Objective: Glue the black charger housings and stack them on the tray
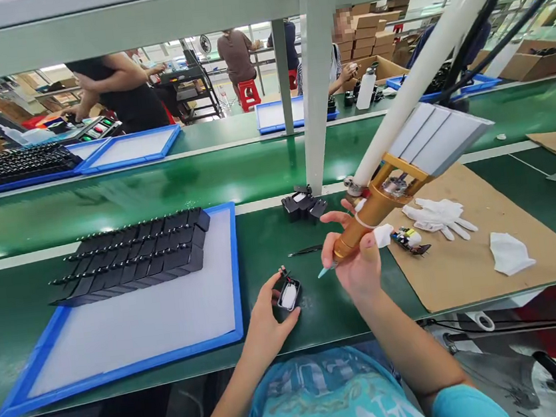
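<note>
Between the thumb and fingers of my left hand (270, 313) is a small black plastic housing (295, 287), its open side up and white material inside. My right hand (359, 263) wraps round the gold barrel of a glue dispenser (369, 215), which hangs on a white pole. The dispenser's pale blue nozzle (323, 272) points down and left, a little to the right of the housing and apart from it. Dark tweezers (305, 250) lie on the green bench behind. Further back sit several black housings (302, 204) in a small cluster.
On the left, a blue-rimmed white tray (237, 267) holds rows of black housings (137, 254). To the right, cardboard (445, 270) bears white gloves (439, 217), a circuit board (411, 241) and a white cloth (511, 253). A metal post (314, 84) rises behind; people work beyond the conveyor.
</note>
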Motion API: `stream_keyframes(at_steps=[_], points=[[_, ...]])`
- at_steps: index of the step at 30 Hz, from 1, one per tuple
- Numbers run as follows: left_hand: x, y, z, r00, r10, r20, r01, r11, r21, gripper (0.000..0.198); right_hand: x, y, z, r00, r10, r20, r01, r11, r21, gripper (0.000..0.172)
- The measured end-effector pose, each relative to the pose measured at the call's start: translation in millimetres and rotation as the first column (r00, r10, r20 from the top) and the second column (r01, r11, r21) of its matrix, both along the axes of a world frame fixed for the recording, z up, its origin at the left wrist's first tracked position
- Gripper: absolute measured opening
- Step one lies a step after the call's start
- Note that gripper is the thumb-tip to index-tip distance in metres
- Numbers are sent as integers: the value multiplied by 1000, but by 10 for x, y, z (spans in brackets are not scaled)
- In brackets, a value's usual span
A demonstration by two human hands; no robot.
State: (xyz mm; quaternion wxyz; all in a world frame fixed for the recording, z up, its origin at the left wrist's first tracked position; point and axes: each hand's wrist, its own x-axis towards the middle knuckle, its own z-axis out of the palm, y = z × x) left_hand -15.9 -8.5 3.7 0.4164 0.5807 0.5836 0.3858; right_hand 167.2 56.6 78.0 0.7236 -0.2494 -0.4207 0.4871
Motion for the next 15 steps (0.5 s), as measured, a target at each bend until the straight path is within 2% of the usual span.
stream_keyframes(at_steps=[3, 6, 10, 15], points=[[71, -26, -84, 997, 78, 13, -78, 995, 58, 53, -184, -2, 34, 996, 79, -49, -78, 997, 12, 50], [115, -21, -110, 995, 103, -10, -102, 991, 82, 38, -306, 2, 38, 990, 120, -72, -118, 992, 33, 49], [132, -12, -43, 989, 127, -70, -122, 990, 77, 33, -359, -2, 52, 988, 131, -81, -127, 990, 54, 47], [111, -28, 86, 992, 119, -38, -114, 986, 123, 38, -351, -39, 83, 991, 100, -83, -97, 995, 36, 45]])
